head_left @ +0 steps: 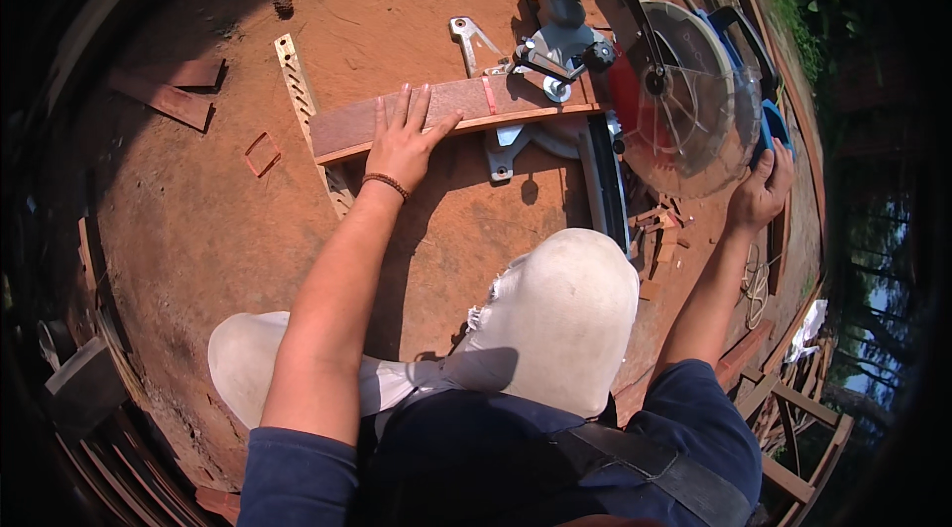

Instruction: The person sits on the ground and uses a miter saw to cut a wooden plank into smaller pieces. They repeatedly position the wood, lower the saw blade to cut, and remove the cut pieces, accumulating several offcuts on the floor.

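My left hand (404,140) lies on a reddish-brown wooden board (342,127), fingers stretched out and apart. The board's right part runs onto a miter saw, where a clamp (557,88) stands over it. A red strip (489,96) crosses its top face. My right hand (766,185) is wrapped round the blue handle (771,125) of the miter saw. The saw's round blade (684,96) shows through a clear guard and sits to the right of the board's end. Whether the blade touches the wood I cannot tell.
A pale wooden strip with holes (294,81) lies under the board's left end. Wood offcuts (662,239) are scattered right of the saw. Brown boards (164,96) and a thin red loop (262,155) lie on the ground to the left. A wooden frame (793,408) stands at lower right.
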`<move>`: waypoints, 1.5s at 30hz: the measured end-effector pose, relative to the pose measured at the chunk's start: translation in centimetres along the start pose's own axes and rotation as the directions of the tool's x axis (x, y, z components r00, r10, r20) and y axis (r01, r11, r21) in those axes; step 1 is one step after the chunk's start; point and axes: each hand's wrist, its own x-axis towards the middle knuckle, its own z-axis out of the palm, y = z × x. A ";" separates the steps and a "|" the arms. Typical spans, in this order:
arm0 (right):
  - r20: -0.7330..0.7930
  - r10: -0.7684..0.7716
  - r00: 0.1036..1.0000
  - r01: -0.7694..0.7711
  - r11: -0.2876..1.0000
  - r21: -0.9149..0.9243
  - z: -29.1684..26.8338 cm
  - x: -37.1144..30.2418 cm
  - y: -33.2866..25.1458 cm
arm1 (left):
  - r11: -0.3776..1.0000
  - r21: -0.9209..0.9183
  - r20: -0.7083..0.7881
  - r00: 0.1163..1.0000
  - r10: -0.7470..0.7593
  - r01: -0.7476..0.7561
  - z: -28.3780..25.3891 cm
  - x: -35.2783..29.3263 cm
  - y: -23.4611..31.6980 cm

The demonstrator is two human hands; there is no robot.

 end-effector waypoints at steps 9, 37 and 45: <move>-0.038 0.032 0.999 -0.033 0.999 -0.012 0.3 0.0 -0.6 | 0.999 -0.050 -0.020 1.000 -0.009 0.008 -0.2 -0.2 0.1; -0.035 0.160 0.986 -0.162 0.986 -0.046 1.2 0.4 1.1 | 0.980 -0.182 -0.054 0.994 -0.094 0.083 1.4 -0.7 0.3; 0.149 0.137 0.979 -0.141 0.990 0.015 0.0 2.0 3.6 | 0.966 -0.248 -0.280 0.960 -0.002 -0.070 0.8 0.7 2.1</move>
